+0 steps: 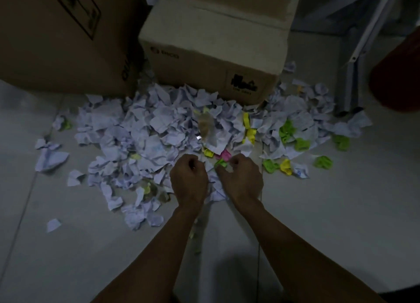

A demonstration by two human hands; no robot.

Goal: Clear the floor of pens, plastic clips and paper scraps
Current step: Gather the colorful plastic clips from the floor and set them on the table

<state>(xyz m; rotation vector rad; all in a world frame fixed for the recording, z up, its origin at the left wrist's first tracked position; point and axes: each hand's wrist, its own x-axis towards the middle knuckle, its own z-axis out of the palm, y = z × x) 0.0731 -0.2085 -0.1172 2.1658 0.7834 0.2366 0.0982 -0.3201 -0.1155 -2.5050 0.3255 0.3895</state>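
A wide heap of crumpled white paper scraps [145,130] covers the tiled floor in front of two boxes. Plastic clips lie among them: green clips [287,130], yellow clips [248,130] and a pink clip [225,153]. My left hand [189,180] is at the heap's near edge with its fingers curled; what it holds is hidden. My right hand [241,180] is beside it and pinches a green clip [221,163] between thumb and fingers. I see no pens.
A large brown cardboard box [61,36] stands at the back left. A smaller cardboard box [213,48] stands behind the heap. A grey metal frame [354,59] is at the right, a dark red object [400,75] at the far right. Bare tiles [68,257] lie near me.
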